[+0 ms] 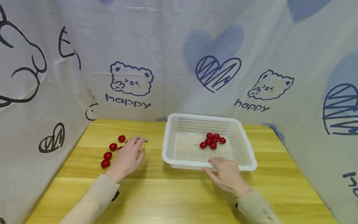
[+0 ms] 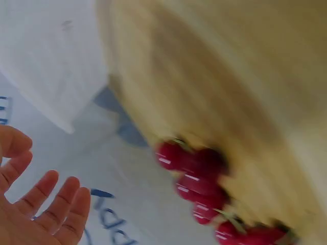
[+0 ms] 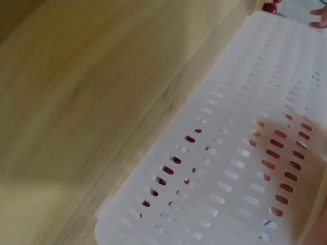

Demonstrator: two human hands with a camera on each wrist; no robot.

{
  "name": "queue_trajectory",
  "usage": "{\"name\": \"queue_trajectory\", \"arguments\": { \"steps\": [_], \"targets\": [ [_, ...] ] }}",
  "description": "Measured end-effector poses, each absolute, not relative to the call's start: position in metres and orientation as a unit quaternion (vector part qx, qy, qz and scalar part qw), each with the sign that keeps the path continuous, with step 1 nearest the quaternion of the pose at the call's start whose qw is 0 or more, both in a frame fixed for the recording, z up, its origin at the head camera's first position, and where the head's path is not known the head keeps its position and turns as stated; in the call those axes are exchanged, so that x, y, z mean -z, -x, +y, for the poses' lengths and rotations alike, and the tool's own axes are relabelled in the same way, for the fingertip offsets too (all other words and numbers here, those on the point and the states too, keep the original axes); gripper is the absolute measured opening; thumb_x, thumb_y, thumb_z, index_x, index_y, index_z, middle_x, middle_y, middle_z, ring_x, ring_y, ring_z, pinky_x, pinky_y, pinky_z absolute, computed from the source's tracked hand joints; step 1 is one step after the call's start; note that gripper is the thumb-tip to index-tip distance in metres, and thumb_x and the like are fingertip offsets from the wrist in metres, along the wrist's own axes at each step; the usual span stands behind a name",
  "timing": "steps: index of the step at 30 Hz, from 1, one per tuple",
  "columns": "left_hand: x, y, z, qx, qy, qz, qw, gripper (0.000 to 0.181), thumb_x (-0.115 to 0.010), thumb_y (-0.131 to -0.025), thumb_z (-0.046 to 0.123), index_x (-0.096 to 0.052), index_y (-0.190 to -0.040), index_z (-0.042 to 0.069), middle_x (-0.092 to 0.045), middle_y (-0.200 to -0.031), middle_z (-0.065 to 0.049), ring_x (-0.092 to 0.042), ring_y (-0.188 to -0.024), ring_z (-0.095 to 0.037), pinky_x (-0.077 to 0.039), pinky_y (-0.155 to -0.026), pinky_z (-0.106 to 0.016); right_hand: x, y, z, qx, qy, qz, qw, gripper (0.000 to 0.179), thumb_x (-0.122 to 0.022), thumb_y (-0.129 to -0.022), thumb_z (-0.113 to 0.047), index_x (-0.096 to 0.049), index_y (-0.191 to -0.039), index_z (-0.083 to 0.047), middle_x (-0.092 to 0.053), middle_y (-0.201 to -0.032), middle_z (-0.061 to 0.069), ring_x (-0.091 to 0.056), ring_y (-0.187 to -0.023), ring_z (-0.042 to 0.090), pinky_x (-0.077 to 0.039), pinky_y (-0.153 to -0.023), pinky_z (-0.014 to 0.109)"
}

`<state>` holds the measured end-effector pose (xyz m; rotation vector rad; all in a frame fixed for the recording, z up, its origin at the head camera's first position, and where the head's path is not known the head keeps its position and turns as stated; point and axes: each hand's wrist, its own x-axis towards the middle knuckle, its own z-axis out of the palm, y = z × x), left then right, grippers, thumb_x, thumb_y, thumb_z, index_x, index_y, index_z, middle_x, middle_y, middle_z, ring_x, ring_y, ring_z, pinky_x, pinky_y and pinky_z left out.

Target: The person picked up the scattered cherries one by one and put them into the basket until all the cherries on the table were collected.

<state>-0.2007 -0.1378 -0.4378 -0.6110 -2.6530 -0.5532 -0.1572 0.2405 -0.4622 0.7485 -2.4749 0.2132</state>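
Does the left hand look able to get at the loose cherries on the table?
Probably yes: the left hand is right by those cherries, apparently holding nothing, and the white basket stands apart, to the right.

The head view is bright and mostly clear. The table [image 1: 165, 193] has a pale shiny patch at the bottom middle, and the cherries [image 1: 105, 163] have tiny white shiny dots. Soft shadows lie beside the left hand [image 1: 127, 158] and under the front of the basket [image 1: 181, 162]. The cloth [image 1: 167, 46] looks a bit gray. In the left wrist view, the table is blurry, with a wide dark shadow. The right wrist view is dimmer, darkest at the upper left.
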Motion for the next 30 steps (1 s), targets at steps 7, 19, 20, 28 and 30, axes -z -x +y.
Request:
{"name": "queue_trajectory", "arguments": {
  "steps": [7,19,20,28,30],
  "targets": [
    [0.455,0.194,-0.169,0.152,0.176,-0.966,0.115,0.034,-0.064,-0.094,0.012,-0.061,-0.127,0.011,-0.059,-0.127,-0.018,-0.060,-0.110,-0.038,-0.054,-0.063,-0.045,0.458,0.155,0.221,-0.071,-0.305,-0.915,0.253,0.033,-0.056,-0.098,-0.049,-0.062,-0.087,-0.018,-0.064,-0.071,-0.009,-0.058,-0.060,0.006,-0.030,-0.051,0.013],
    [0.460,0.195,-0.176,0.105,0.167,-0.980,0.037,0.031,-0.067,-0.091,0.013,-0.063,-0.122,0.011,-0.058,-0.117,-0.016,-0.056,-0.092,-0.032,-0.050,-0.057,-0.039,0.448,0.153,0.217,-0.088,-0.321,-0.926,0.179,0.033,-0.065,-0.093,-0.048,-0.067,-0.104,-0.018,-0.075,-0.094,-0.004,-0.069,-0.078,0.011,-0.052,-0.064,0.025],
    [0.460,0.196,-0.175,0.103,0.169,-0.980,0.034,0.031,-0.067,-0.091,0.013,-0.063,-0.122,0.011,-0.058,-0.115,-0.016,-0.056,-0.092,-0.031,-0.050,-0.058,-0.039,0.445,0.154,0.221,-0.091,-0.314,-0.930,0.167,0.034,-0.066,-0.092,-0.051,-0.066,-0.103,-0.018,-0.073,-0.090,-0.006,-0.066,-0.074,0.009,-0.050,-0.062,0.024],
    [0.460,0.201,-0.177,0.089,0.167,-0.982,-0.006,0.030,-0.069,-0.089,0.011,-0.063,-0.118,0.011,-0.057,-0.110,-0.015,-0.054,-0.090,-0.031,-0.054,-0.062,-0.046,0.430,0.171,0.252,-0.106,-0.250,-0.957,0.104,0.051,-0.070,-0.081,-0.067,-0.062,-0.088,-0.018,-0.056,-0.067,-0.013,-0.042,-0.057,0.001,-0.034,-0.054,0.019],
    [0.460,0.202,-0.175,0.089,0.169,-0.981,-0.020,0.029,-0.069,-0.089,0.011,-0.063,-0.117,0.010,-0.057,-0.108,-0.015,-0.053,-0.087,-0.031,-0.053,-0.062,-0.046,0.431,0.173,0.257,-0.109,-0.251,-0.959,0.077,0.048,-0.068,-0.084,-0.066,-0.062,-0.086,-0.018,-0.053,-0.063,-0.013,-0.042,-0.056,0.001,-0.034,-0.054,0.020]
  ]
}}
